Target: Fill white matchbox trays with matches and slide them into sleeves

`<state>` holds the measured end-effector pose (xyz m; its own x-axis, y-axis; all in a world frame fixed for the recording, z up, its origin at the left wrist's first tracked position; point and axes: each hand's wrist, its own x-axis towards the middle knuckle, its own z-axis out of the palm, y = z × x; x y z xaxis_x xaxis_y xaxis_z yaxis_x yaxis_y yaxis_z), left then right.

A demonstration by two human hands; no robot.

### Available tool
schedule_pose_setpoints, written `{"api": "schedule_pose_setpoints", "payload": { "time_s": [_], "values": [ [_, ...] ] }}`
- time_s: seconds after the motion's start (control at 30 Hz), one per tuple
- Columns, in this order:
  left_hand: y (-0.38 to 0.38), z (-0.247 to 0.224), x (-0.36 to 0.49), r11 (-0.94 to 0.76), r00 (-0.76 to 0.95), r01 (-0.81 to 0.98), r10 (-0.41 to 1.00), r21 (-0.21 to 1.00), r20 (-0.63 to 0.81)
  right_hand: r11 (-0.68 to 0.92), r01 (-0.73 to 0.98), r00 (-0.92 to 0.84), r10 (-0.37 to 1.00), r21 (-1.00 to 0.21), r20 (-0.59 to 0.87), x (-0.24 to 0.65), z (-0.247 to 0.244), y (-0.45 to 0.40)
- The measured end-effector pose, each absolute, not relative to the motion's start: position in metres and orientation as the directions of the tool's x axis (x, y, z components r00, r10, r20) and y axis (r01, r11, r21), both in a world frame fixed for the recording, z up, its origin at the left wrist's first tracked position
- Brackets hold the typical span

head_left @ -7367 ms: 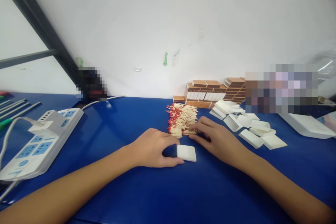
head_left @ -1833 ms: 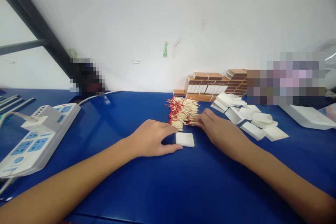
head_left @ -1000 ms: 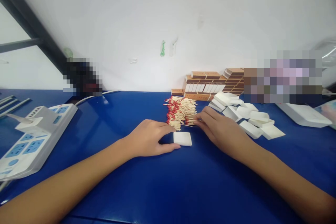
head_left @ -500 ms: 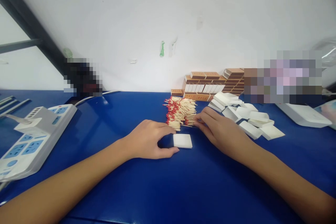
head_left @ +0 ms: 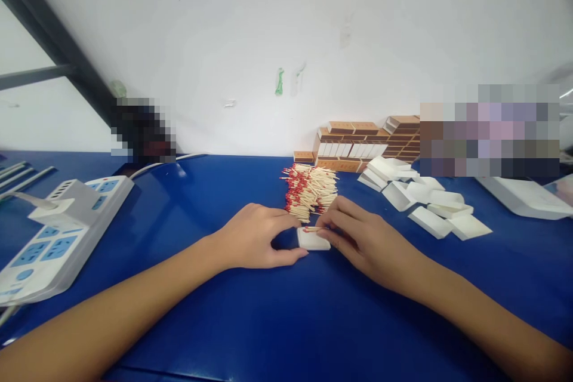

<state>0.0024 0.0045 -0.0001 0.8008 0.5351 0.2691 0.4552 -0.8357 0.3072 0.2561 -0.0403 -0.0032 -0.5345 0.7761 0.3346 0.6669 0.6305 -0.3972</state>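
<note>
A small white tray (head_left: 313, 242) lies on the blue table in front of a pile of red-tipped matches (head_left: 301, 194). My left hand (head_left: 259, 237) is at the tray's left side, thumb and fingers spread apart around its left end. My right hand (head_left: 353, 233) pinches a few matches (head_left: 312, 229) over the tray's far edge, their red heads pointing left. How many matches it holds is too small to tell.
Stacked brown matchboxes (head_left: 340, 164) stand against the wall. Several empty white trays (head_left: 430, 222) lie in a heap at the right, near a larger white box (head_left: 521, 197). A power strip (head_left: 67, 245) sits at the left on the blue table (head_left: 215, 322).
My right hand has moved from the right side of the match pile toward me and left, bringing matches over the white tray. My left hand has hardly moved.
</note>
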Motion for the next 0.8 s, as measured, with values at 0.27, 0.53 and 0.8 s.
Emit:
{"api": "schedule_pose_setpoints", "payload": {
  "time_s": [0.27, 0.53, 0.8],
  "values": [
    [0.0058, -0.0006, 0.0036, -0.846, 0.802, 0.450, 0.524, 0.286, 0.286, 0.626, 0.666, -0.556, 0.779, -0.405, 0.289, 0.2541, 0.0001, -0.0468],
    [0.0052, -0.0004, 0.0041, -0.841, 0.801, 0.457, 0.531, 0.290, 0.275, 0.638, 0.660, -0.573, 0.769, -0.397, 0.283, 0.2564, -0.0033, -0.0447],
    [0.0047, -0.0016, 0.0022, -0.841, 0.801, 0.457, 0.530, 0.289, 0.277, 0.591, 0.685, -0.524, 0.806, -0.427, 0.275, 0.2558, -0.0009, -0.0450]
  ]
}}
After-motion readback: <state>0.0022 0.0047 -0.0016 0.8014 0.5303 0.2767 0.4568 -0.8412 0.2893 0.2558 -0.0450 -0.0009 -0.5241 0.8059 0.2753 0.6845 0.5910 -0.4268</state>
